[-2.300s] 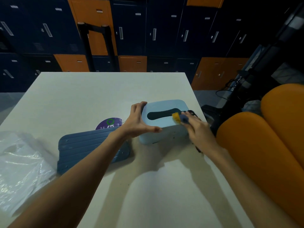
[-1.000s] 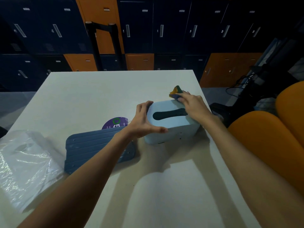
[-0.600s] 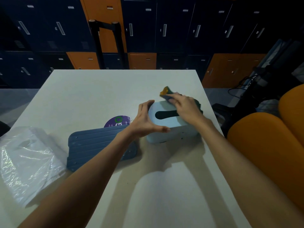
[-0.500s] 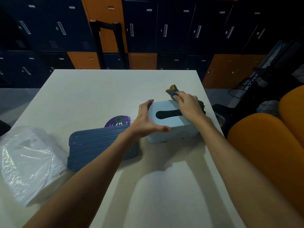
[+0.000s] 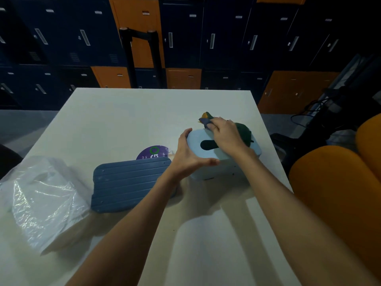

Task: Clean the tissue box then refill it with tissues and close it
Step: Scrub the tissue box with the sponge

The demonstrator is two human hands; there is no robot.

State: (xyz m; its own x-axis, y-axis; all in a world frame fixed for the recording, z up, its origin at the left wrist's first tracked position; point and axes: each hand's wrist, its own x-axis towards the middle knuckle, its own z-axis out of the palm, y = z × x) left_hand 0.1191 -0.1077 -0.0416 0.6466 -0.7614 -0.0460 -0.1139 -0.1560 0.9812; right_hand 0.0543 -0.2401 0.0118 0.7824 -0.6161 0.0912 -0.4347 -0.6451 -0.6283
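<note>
Shifted: right hand (image 5: 226,135), clamped on a multicoloured cloth (image 5: 206,119), from the right end of the light-blue tissue box (image 5: 195,142) to its far edge. Left hand (image 5: 188,156) grips the box's left end. Box stands on white table (image 5: 123,120), beside ribbed dark-blue panel (image 5: 127,182).

Both forearms reach forward; left hand (image 5: 190,156) clamps, thumb opposing curled fingers; right hand (image 5: 225,134) pinches, knuckles up.

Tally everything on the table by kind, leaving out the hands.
tissue box: 1
cleaning cloth: 1
ribbed blue panel: 1
clear plastic bag: 1
purple-labelled item, partly hidden: 1
Total: 5
</note>
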